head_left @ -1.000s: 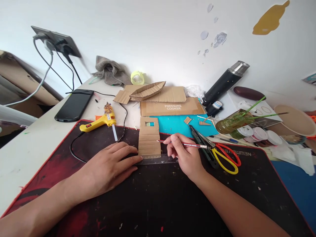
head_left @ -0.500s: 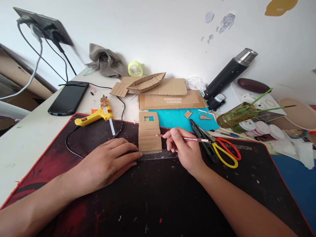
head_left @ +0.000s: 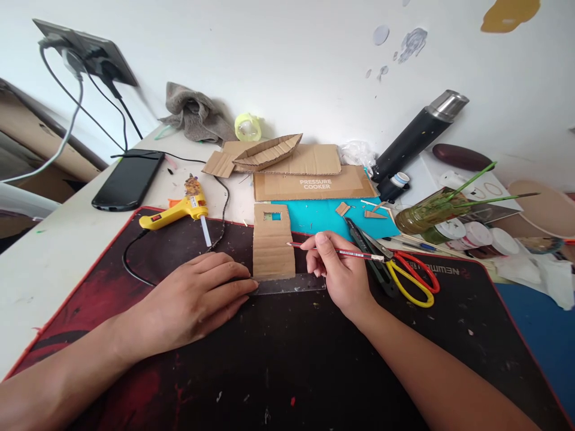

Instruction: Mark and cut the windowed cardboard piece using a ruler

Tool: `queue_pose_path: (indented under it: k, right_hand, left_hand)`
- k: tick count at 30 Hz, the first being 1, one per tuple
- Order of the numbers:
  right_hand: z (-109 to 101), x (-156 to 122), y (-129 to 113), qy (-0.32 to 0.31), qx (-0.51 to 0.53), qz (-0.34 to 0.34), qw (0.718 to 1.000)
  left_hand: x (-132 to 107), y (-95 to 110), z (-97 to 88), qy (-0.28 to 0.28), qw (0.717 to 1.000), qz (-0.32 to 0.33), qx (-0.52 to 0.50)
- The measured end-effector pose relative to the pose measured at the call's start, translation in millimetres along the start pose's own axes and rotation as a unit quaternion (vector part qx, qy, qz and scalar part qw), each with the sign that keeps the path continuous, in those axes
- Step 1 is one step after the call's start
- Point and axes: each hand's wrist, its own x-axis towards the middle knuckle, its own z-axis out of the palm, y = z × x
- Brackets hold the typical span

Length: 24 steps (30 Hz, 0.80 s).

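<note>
My left hand (head_left: 197, 296) lies flat with its fingers stretched out, the fingertips resting on the left end of a clear ruler (head_left: 291, 285). The ruler runs along the near edge of a cardboard strip (head_left: 273, 251), which has a small rectangular hole near its far end. In my right hand (head_left: 344, 272) is a red and dark pencil (head_left: 354, 254), pinched between thumb and fingers. Its tip points left, at or just above the strip's right edge; whether it touches I cannot tell. The fingers of this hand are partly curled beside the ruler's right end.
A yellow glue gun (head_left: 177, 212) with a cord lies left of the strip. Scissors (head_left: 411, 278) and a black box cutter (head_left: 371, 257) lie close to my right hand. Behind are a cardboard boat shape (head_left: 269, 151), cardboard sheets, a phone (head_left: 128, 179) and a leaning black flask (head_left: 413, 140).
My right hand has shifted slightly right, uncovering the ruler's right end, with the pencil still held. My left hand stays on the ruler. The whole view has shifted a little.
</note>
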Motion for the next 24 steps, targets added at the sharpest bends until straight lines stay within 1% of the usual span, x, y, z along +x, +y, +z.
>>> queue_pose_path:
  k: [6,14,19,24]
  right_hand:
    - [0,1,0,0.006,0.004,0.005,1.0]
    - [0,3,0,0.006,0.002,0.015,1.0]
    - [0,3,0,0.028,0.01,0.002,1.0]
    - [-4,6,-1,0.055,0.006,-0.002,0.998]
  left_hand:
    - [-1,-1,0.2,-0.006,1.0,0.004,-0.003]
    - [-1,-2,-0.9,0.009,1.0,-0.006,0.025]
    - [0,-3,0.6,0.013,0.999,-0.018,0.04]
    - [11,-6,4.0,0.02,0.997,-0.02,0.069]
